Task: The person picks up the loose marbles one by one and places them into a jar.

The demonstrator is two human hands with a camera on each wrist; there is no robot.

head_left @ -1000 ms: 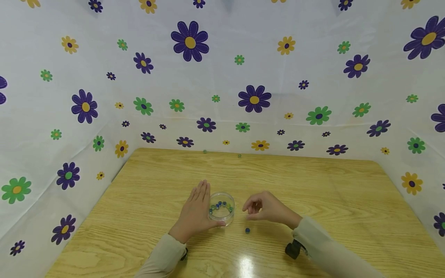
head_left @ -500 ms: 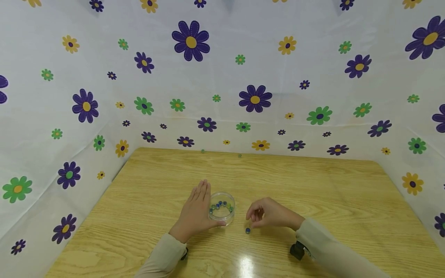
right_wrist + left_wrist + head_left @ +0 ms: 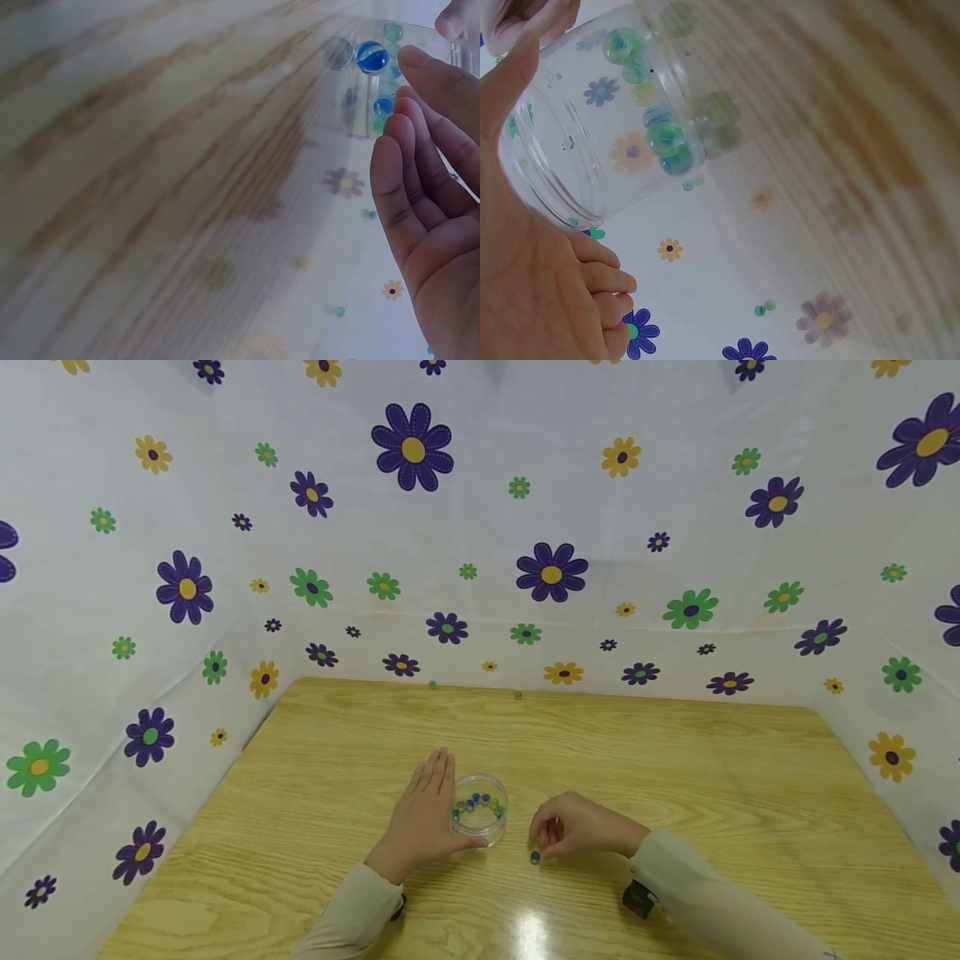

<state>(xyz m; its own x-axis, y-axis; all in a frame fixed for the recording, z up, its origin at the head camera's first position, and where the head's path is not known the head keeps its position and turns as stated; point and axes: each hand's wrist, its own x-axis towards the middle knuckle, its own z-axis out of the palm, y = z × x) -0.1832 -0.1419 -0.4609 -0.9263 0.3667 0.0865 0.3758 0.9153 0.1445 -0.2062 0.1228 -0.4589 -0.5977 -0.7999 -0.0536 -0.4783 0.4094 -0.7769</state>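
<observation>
A clear, round plastic jar [image 3: 489,837] with several blue, green and yellowish marbles [image 3: 665,139] on its bottom stands at mid-table. My left hand [image 3: 422,820] rests along its left side, fingers straight, thumb across the front. To the right of the jar lies a single blue swirled marble [image 3: 535,857]. My right hand [image 3: 581,825] is right beside it, thumb and fingers bent loosely with a gap between them. In the right wrist view the blue marble [image 3: 371,58] shows just beyond the thumb tip, with the jar behind it.
Two small greenish marbles, one at left [image 3: 432,684] and one at right [image 3: 518,695], lie near the back edge of the wooden table [image 3: 637,752]. White flower-patterned cloth [image 3: 480,527] walls in the back and both sides.
My right hand has come down and closer to the blue marble. The left marble at the back edge has rolled a little leftward. My left hand and the jar stay put.
</observation>
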